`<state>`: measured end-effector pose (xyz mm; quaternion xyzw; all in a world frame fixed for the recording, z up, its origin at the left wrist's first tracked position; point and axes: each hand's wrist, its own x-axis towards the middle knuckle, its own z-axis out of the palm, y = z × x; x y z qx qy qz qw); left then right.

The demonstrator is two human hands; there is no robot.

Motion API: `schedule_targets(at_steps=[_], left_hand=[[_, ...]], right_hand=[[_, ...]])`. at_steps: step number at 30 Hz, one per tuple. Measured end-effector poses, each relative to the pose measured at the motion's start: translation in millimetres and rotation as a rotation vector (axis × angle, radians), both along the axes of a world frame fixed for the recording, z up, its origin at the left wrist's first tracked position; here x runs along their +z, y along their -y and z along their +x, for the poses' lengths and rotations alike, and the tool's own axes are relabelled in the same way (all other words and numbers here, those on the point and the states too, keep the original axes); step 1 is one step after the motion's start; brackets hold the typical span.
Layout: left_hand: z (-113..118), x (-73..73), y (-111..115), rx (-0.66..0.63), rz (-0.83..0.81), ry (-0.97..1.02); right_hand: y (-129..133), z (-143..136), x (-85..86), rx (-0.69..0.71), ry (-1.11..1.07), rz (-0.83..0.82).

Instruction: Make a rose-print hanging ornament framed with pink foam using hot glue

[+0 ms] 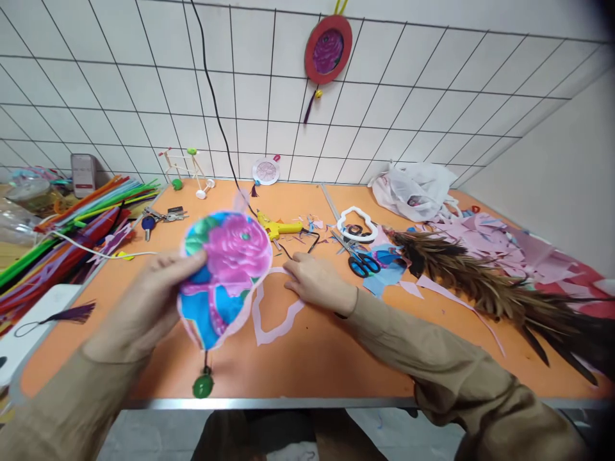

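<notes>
My left hand (148, 304) pinches a fan-shaped floral ornament (235, 250) between thumb and fingers, above the table. The ornament has a large pink flower on blue cloth with a pale pink rim, and a round green bead (202, 385) dangles from its lower point. My right hand (314, 282) rests on the table with its fingers bent over the upper right edge of a pink outline frame (258, 320), which looks like paper or cloth. Just beyond the right hand lies a yellow hot glue gun (281, 228). Black-handled scissors (360, 261) are to its right.
At the right are a brown feather bunch (461, 272), pink cloth scraps (504, 246), a white frame (356, 210) and a plastic bag (413, 189). Pipe cleaners (57, 240), keys (150, 223) and a tassel (72, 314) lie left. A black cord (214, 96) hangs down the tiled wall.
</notes>
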<state>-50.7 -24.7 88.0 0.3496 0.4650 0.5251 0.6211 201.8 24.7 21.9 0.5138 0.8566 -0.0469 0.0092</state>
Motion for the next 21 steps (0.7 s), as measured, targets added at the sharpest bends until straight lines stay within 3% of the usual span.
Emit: schedule_targets(at_steps=[4, 7, 21], left_hand=[[9, -51.7, -13, -0.072, -0.208, -0.041], [10, -72.3, -19, -0.034, -0.235, -0.078], [21, -88.5, -22, -0.039, -0.136, -0.206]], right_hand=[[0, 5, -2.3, 0.010, 0.020, -0.035], [-4, 9, -1.8, 0.023, 0.007, -0.091], [-2, 27, -10.0, -0.028, -0.180, -0.118]])
